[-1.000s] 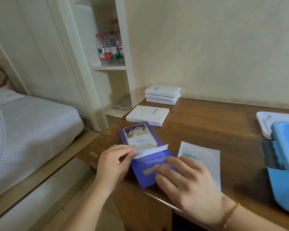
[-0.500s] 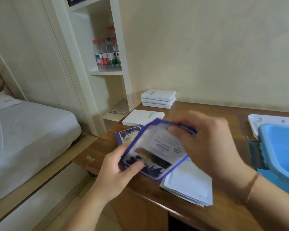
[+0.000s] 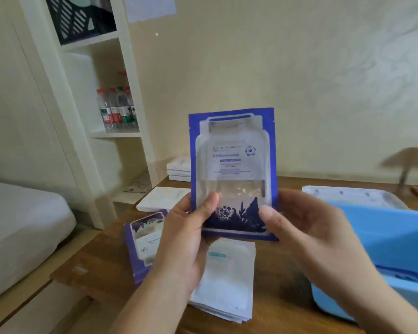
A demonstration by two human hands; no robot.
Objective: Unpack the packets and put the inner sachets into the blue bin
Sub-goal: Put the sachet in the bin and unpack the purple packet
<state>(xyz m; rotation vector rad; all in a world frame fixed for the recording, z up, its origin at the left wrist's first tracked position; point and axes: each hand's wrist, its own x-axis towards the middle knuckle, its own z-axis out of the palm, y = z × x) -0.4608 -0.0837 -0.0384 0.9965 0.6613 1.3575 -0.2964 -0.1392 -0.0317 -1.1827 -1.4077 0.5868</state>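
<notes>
Both hands pinch one purple sachet [image 3: 232, 174] upright above the surface [image 3: 282, 285]: left hand [image 3: 186, 235] fingers curled at its lower left edge, right hand [image 3: 297, 230] at its lower right. Beneath lie one purple packet [image 3: 143, 242] and one stack of white sachets [image 3: 225, 280]; one blue bin [image 3: 381, 249] stands right.

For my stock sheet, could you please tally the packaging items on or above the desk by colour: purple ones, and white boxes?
Purple: 2, the purple sachet held upright by the left hand and right hand, and the purple box on the desk.
White boxes: 4, one flat white box and a stack of three.
Total: 6. The pile of white sachets is too blurred to count.
</notes>
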